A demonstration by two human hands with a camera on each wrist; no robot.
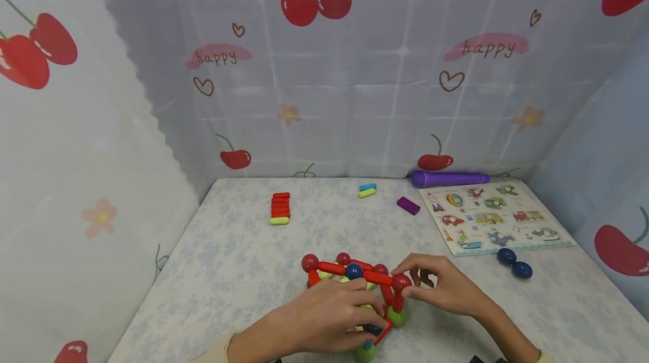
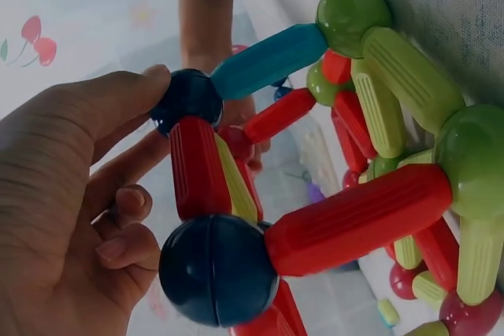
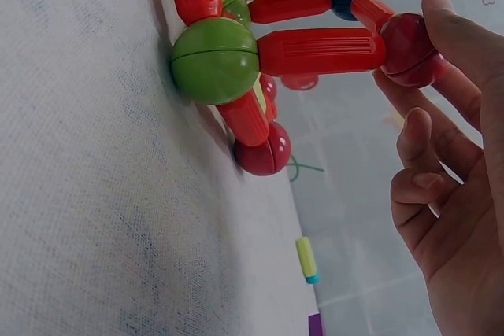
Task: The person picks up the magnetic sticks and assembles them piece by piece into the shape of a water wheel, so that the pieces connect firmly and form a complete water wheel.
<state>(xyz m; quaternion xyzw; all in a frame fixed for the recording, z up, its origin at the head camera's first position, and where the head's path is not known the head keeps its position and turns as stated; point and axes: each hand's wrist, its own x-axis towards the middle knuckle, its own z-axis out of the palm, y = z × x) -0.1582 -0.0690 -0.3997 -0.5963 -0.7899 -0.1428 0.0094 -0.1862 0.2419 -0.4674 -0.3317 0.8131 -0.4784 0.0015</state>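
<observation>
A frame of magnetic rods and balls stands on the table, with red rods [image 1: 332, 268], yellow-green rods [image 2: 413, 80] and a teal rod [image 2: 270, 61]. Green balls [image 3: 214, 60] sit low at its corners. My left hand [image 1: 337, 315] pinches a dark blue ball [image 2: 189, 101] between thumb and finger, where the teal rod and a red rod meet. Just below it in the left wrist view is a second blue ball [image 2: 218, 271]. On the frame's right side, my right hand [image 1: 441, 284] pinches a red ball [image 3: 409, 49] atop a red rod [image 3: 321, 51]. The left hand covers part of the frame in the head view.
Several red rods [image 1: 280, 206] lie in a row with a yellow one [image 1: 279, 221] at back left. Farther back are a blue and a yellow rod [image 1: 367, 193], a purple block [image 1: 408, 206], a picture puzzle board [image 1: 443, 197], a purple stick [image 1: 450, 179] and two dark blue balls [image 1: 522, 270].
</observation>
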